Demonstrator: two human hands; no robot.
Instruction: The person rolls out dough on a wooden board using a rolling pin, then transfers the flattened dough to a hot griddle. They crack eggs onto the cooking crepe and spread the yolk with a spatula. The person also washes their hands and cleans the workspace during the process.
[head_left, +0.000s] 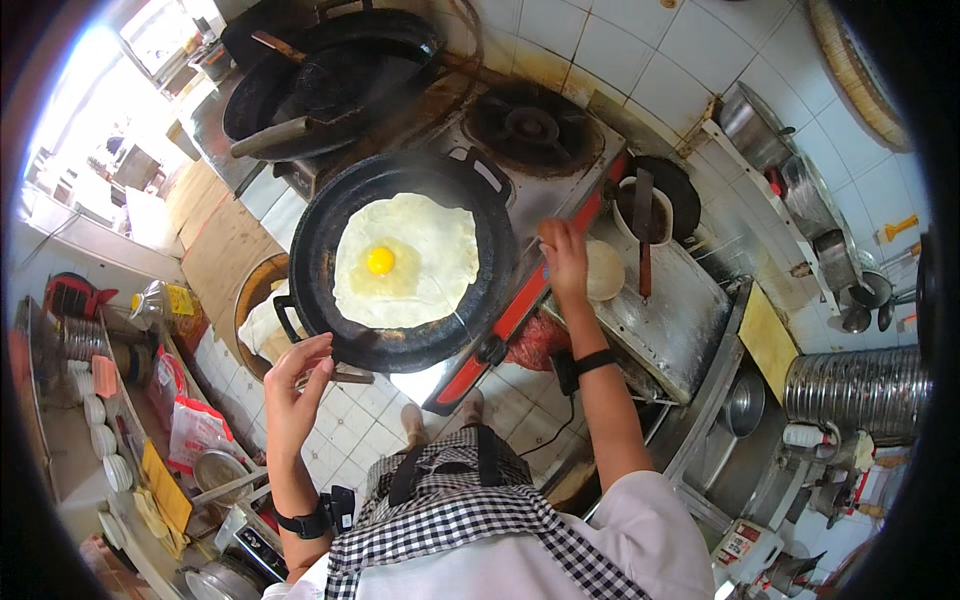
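A raw egg with a whole yolk (380, 261) lies on a thin round of dough (442, 255) in a black two-handled flat pan (491, 285) on the stove. My left hand (296, 386) hovers at the pan's near left rim by its loop handle, fingers curled apart, holding nothing that I can see. To the right of the pan, my right hand (564, 259) is over the stove's red front edge (517, 300), its fingers bunched; whether anything is between them is hidden. Beside it, a pale round of dough (604, 270) rests on the metal worktop (675, 322).
A large black wok (352, 127) stands behind the pan, near a bare gas burner (532, 124). A spatula (643, 217) lies across a white pot of dark liquid (660, 225). At left are an oil bottle (176, 300) and a basket (247, 300) with pale dough.
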